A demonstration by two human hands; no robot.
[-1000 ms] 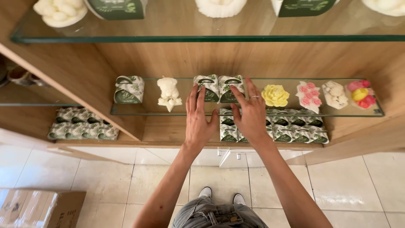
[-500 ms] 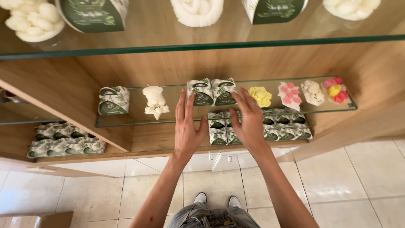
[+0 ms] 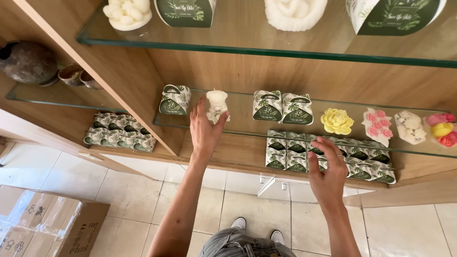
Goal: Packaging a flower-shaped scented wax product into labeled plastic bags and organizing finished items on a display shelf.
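My left hand (image 3: 203, 129) reaches up to the middle glass shelf (image 3: 243, 127) and grips a small white bear-shaped candle (image 3: 217, 104) between thumb and fingers. To its left stands a green leaf-print gift box (image 3: 175, 100); two more leaf-print boxes (image 3: 283, 107) stand to its right. My right hand (image 3: 327, 171) hovers open, fingers spread, in front of several leaf-print boxes (image 3: 328, 157) stacked on the wooden shelf below, holding nothing.
A yellow flower candle (image 3: 337, 121), a pink rose candle (image 3: 378, 124), a white candle (image 3: 409, 126) and a pink-yellow one (image 3: 442, 129) sit further right. The top glass shelf (image 3: 266, 47) carries white candles and boxes. A cardboard carton (image 3: 43, 227) stands on the tiled floor.
My left hand moved left from the two boxes and took hold of the bear candle. My right hand dropped down and right, off the glass shelf. The camera came closer.
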